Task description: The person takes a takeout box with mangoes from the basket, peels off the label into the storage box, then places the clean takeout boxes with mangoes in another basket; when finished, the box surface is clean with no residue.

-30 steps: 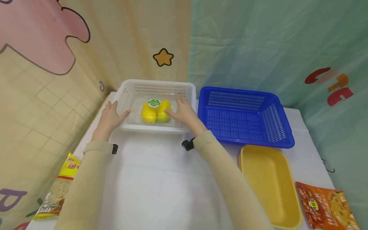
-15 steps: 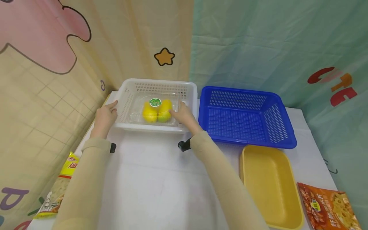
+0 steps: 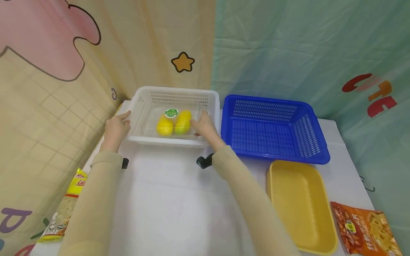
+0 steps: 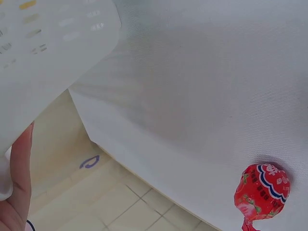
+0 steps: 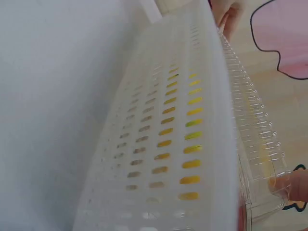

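A white slotted basket (image 3: 169, 141) stands at the back left of the table. Inside it lies a clear plastic box (image 3: 150, 121) with a green round label (image 3: 171, 113) and yellow fruits (image 3: 164, 127), one partly green. My left hand (image 3: 116, 129) grips the basket's left rim; in the left wrist view a finger (image 4: 21, 166) shows against the basket. My right hand (image 3: 205, 125) pinches the box's right end, with a fingertip (image 5: 284, 185) against the clear plastic in the right wrist view. The box's edge rises above the basket rim there. Most right-hand fingers are hidden.
A blue basket (image 3: 261, 137) stands right of the white one, with a yellow tray (image 3: 299, 206) in front. An orange snack bag (image 3: 365, 229) lies far right, a yellow-topped bag (image 3: 77, 183) left. The left wrist view shows a red wrapped candy (image 4: 262, 190).
My left hand has moved from above the basket's left side onto its rim. My right hand has settled on the box's right end. The box and fruits have shifted slightly.
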`<state>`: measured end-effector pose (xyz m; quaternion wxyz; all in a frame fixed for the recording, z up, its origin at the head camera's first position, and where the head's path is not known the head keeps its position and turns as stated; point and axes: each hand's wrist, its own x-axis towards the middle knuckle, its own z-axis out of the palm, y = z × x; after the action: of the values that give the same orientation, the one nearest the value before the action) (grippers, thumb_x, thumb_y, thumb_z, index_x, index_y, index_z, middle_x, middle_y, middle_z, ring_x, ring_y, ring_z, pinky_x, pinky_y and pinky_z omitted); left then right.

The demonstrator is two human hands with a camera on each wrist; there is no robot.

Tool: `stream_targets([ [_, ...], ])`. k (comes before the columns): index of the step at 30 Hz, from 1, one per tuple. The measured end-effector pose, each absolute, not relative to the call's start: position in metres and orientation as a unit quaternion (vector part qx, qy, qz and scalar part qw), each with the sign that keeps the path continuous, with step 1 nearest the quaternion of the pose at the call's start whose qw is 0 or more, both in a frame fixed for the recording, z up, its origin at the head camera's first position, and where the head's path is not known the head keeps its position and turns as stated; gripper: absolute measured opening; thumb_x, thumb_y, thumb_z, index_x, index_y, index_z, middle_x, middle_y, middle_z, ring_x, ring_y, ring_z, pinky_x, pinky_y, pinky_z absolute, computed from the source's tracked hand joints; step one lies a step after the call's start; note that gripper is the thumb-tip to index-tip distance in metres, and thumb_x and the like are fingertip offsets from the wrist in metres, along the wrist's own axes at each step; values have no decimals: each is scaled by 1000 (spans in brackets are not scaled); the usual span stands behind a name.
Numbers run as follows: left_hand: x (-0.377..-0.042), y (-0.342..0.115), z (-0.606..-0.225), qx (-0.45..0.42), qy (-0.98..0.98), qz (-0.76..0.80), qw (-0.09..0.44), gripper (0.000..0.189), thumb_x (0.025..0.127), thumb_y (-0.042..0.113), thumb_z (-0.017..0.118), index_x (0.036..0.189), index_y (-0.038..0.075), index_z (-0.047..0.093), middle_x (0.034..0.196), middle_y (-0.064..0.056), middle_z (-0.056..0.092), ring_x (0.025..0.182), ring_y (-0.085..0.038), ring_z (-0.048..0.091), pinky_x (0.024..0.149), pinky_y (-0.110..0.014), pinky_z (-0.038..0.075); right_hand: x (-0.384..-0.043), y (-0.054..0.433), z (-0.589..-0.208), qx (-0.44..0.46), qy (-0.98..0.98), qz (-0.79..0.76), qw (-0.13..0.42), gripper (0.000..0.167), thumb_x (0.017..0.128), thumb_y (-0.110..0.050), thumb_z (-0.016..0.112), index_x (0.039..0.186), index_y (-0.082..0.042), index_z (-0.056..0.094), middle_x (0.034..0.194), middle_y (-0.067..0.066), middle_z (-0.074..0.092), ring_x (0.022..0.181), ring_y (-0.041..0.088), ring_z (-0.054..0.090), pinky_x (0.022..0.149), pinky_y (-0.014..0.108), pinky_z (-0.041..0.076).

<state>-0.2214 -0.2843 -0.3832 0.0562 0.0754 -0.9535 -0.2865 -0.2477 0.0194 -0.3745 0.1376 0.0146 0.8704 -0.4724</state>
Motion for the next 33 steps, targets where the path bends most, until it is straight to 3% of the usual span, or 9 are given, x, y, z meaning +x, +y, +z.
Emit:
stream_targets([
  [4, -224, -286, -383, 81, -953, -287, 58, 45, 98, 7, 49, 142, 6, 49, 114, -35, 63, 44, -14, 36, 40, -25, 35, -240, 34, -352, 10, 858, -492, 146, 76, 99, -27, 56, 156, 0, 12, 145, 25, 48, 73, 26, 73, 75, 29, 59],
  [8, -226, -286, -381, 84, -954, -281, 64, 45, 97, 8, 50, 141, 7, 50, 117, -35, 61, 48, -20, 39, 42, -28, 36, -221, 59, -324, 7, 836, -527, 150, 80, 98, -30, 58, 158, -4, 11, 137, 19, 53, 91, 26, 70, 84, 35, 58],
  [12, -226, -286, -380, 81, -956, -274, 64, 44, 97, 8, 50, 141, 6, 51, 124, -35, 56, 55, -29, 45, 45, -30, 37, -194, 91, -303, -9, 830, -534, 158, 81, 97, -31, 60, 158, -8, 12, 127, 15, 49, 88, 21, 66, 81, 39, 59],
  [15, -226, -286, -380, 85, -957, -272, 60, 44, 97, 8, 50, 142, 7, 50, 131, -34, 51, 69, -37, 52, 48, -30, 38, -171, 116, -298, -26, 829, -529, 179, 82, 96, -30, 60, 159, -10, 11, 119, 13, 48, 77, 23, 69, 81, 40, 59],
  [17, -225, -286, -381, 89, -957, -272, 56, 44, 98, 9, 50, 142, 8, 50, 133, -34, 49, 74, -37, 54, 49, -29, 38, -153, 131, -301, -36, 829, -524, 192, 81, 96, -28, 60, 159, -10, 12, 112, 11, 48, 79, 20, 67, 80, 40, 60],
  [22, -226, -286, -384, 90, -955, -281, 37, 46, 98, 10, 49, 144, 9, 47, 136, -36, 46, 60, -28, 48, 45, -28, 38, -106, 161, -324, -51, 816, -533, 216, 80, 94, -19, 61, 157, -5, 15, 101, 11, 45, 80, 21, 62, 70, 38, 61],
  [27, -226, -289, -384, 88, -955, -283, 28, 47, 99, 10, 47, 145, 9, 46, 139, -37, 42, 56, -26, 45, 44, -28, 38, -68, 172, -354, -51, 776, -582, 238, 83, 90, -10, 62, 154, 2, 11, 102, 14, 42, 80, 22, 56, 60, 41, 60],
  [33, -229, -290, -386, 88, -951, -293, 37, 46, 98, 10, 47, 144, 9, 47, 139, -34, 43, 77, -39, 52, 46, -29, 38, -48, 176, -381, -17, 756, -603, 253, 84, 87, -7, 62, 152, 5, 11, 104, 14, 40, 79, 18, 52, 60, 40, 60],
])
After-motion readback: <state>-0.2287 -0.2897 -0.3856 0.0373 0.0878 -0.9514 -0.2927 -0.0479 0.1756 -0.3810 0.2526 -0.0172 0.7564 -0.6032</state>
